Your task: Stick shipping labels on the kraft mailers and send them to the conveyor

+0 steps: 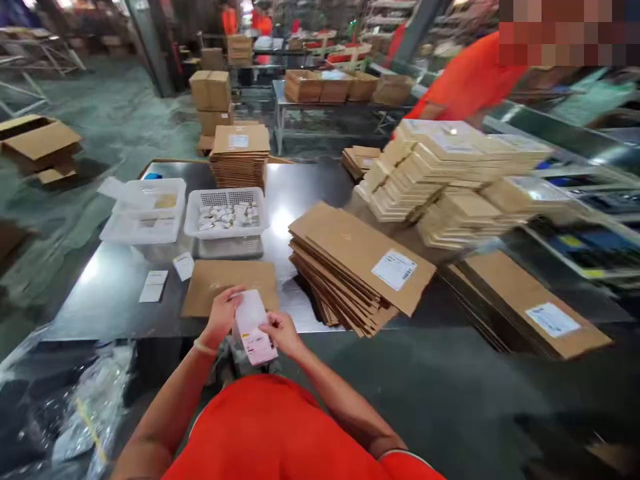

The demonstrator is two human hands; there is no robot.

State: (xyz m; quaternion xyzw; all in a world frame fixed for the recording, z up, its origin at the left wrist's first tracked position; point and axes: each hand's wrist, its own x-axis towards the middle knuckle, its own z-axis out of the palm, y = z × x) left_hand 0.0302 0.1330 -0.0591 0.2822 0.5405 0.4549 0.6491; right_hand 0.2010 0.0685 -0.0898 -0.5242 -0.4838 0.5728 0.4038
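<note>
A long white and pink printed paper slip (254, 323) is held over the table's front edge, close to my body. My left hand (225, 315) grips its upper left side, fingers closed. On its right edge, my right hand (283, 332) pinches it between thumb and fingers. Whether it is one sheet or a small stack, I cannot tell. Just beyond my hands a flat brown cardboard piece (235, 280) lies on the dark metal table (115, 280). To its left are a stack of small white cards (154, 287) and another white card (184, 266).
A white basket (226, 213) holds several small white items, beside stacked white trays (145, 213). Labelled flat cartons (360, 260) are piled right of my hands, with more cartons (535, 307) farther right. Behind stacked cream boxes (440, 167), a co-worker in orange (465, 80) leans.
</note>
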